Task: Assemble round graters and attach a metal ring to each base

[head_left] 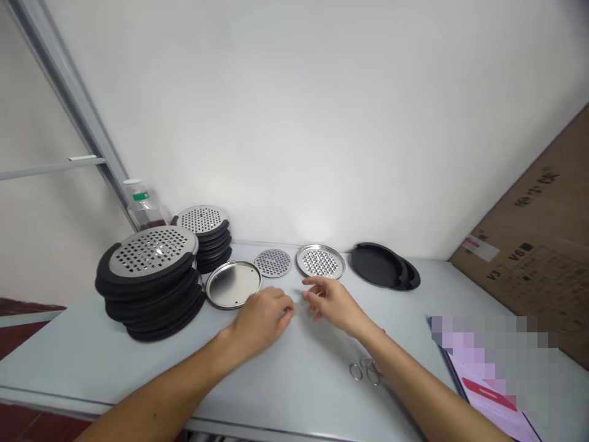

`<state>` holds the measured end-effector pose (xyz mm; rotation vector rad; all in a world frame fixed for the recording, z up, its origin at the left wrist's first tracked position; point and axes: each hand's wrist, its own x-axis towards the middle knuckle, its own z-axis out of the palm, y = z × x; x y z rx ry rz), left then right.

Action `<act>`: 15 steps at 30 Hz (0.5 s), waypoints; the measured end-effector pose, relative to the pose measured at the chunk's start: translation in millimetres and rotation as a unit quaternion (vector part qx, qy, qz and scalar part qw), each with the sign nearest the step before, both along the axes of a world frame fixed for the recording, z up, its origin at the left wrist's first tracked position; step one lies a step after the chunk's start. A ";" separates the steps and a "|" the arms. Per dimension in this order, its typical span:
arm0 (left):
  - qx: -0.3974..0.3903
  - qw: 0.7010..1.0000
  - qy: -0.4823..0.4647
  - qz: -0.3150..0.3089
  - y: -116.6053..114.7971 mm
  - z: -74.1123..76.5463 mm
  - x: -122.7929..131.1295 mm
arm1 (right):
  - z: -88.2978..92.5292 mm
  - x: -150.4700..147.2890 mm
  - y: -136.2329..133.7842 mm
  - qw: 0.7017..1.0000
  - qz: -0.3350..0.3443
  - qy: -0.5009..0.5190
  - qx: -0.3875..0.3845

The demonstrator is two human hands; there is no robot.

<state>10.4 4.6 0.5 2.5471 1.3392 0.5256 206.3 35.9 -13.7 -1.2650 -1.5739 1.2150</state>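
Metal plate [232, 282], lower-right rim hidden behind left hand [263, 316]

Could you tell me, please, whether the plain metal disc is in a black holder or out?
Out: the plain metal disc lies on the table with nothing black around it.

Table [276, 393]: pale grey, flat top. At left, a large stack [151, 294] of black holders, topped by a perforated metal disc; behind it, a smaller stack [209, 239] of the same kind. Rightward along the back: a plain rimmed plate [234, 283], face up; a flat perforated disc [273, 263]; a rimmed perforated disc [321, 262]; overlapping black trays [380, 266]. Nearer the front: thin metal rings [368, 370], partly hidden. Right: a purple sheet [488, 387], partly pixelated.
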 end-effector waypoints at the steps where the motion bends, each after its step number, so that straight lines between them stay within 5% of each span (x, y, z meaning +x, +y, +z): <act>1: 0.022 0.998 0.022 0.056 2.8 1.2 -2.4 | -4.9 4.4 -5.0 1.000 0.007 -0.008 -0.014; 3: 0.043 0.984 0.072 0.155 9.3 2.7 -8.5 | -11.1 10.4 -14.0 0.999 0.022 -0.042 -0.007; 6: 0.020 0.960 0.145 0.237 19.2 1.7 -18.0 | -13.5 16.3 -28.0 0.981 0.049 -0.155 0.108; 9: -0.006 0.952 0.170 0.253 25.6 -1.2 -24.1 | -14.6 20.1 -41.8 0.941 0.115 -0.258 0.189; 15: -0.018 0.952 0.181 0.248 28.2 -2.9 -25.9 | -17.8 20.2 -50.7 0.903 0.194 -0.359 0.138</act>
